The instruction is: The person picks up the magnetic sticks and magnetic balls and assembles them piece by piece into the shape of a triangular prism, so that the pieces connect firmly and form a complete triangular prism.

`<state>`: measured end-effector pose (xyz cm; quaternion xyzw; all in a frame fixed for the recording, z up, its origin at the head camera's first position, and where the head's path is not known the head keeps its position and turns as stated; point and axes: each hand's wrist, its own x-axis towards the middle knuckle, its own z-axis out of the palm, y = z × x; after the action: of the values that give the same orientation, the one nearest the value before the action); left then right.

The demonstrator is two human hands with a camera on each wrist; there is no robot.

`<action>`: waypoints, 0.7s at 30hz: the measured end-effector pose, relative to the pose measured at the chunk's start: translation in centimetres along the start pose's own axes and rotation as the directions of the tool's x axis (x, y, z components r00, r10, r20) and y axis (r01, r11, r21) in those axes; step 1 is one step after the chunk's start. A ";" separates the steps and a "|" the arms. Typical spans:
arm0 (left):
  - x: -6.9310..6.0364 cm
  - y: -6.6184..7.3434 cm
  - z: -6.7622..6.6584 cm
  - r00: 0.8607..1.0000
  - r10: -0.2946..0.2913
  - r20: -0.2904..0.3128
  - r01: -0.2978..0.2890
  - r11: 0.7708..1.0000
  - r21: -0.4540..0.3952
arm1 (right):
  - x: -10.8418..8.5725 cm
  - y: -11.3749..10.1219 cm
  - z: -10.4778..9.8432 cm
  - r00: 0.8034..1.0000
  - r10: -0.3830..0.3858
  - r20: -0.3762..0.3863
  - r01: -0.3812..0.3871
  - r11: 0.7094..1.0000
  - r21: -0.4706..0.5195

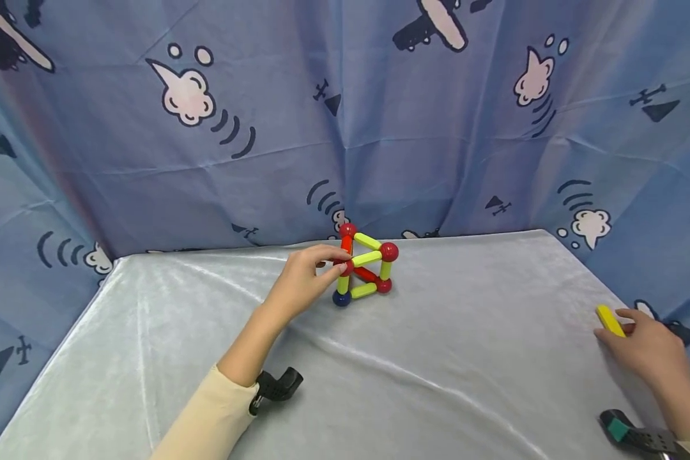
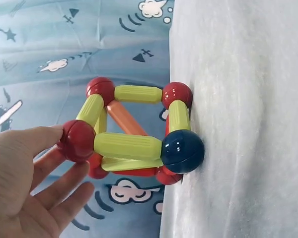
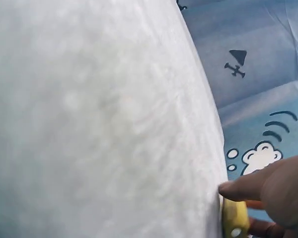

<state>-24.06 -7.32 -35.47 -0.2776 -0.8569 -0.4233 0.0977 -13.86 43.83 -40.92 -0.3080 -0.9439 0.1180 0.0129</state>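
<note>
My left hand (image 1: 300, 281) pinches a red ball (image 2: 75, 141) at the near top corner of a boxy frame of magnetic rods and balls. Yellow-green rods (image 2: 128, 145) and red or orange rods (image 2: 126, 118) link the red balls. One dark blue ball (image 1: 342, 298) forms the near bottom corner, resting on the cloth. Out at the right edge of the table, my right hand (image 1: 650, 350) holds a single yellow rod (image 1: 610, 321) between thumb and fingers. The right wrist view shows only the end of that rod and part of the hand.
A pale, wrinkled velvet cloth (image 1: 437, 358) covers the table. Behind it and along the sides hangs a blue curtain (image 1: 276, 83) with printed planes and clouds, close behind the frame. The table's right edge (image 1: 586, 271) slants past my right hand.
</note>
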 end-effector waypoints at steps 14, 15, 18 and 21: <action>0.0 -0.1 0.1 1.000 -0.024 0.005 0.024 0.999 -0.045 | -2.1 -5.8 -2.3 0.880 -0.473 -0.048 0.466 0.837 0.287; 0.0 -0.1 0.0 1.000 -0.021 0.004 0.021 0.999 -0.046 | -2.5 -6.9 -2.6 0.861 -0.507 -0.036 0.491 0.812 0.316; 0.0 -0.1 0.0 1.000 -0.013 0.008 0.013 0.998 -0.059 | -3.6 -10.0 -3.3 0.811 -0.584 -0.027 0.549 0.745 0.378; 0.0 -0.1 0.0 1.000 -0.009 0.015 0.010 0.998 -0.065 | -4.7 -12.8 -3.7 0.769 -0.639 -0.013 0.581 0.689 0.433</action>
<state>-24.09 -7.35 -35.54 -0.2794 -0.8446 -0.4495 0.0802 -17.11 31.93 -34.16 0.0428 -0.9435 0.3246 0.0507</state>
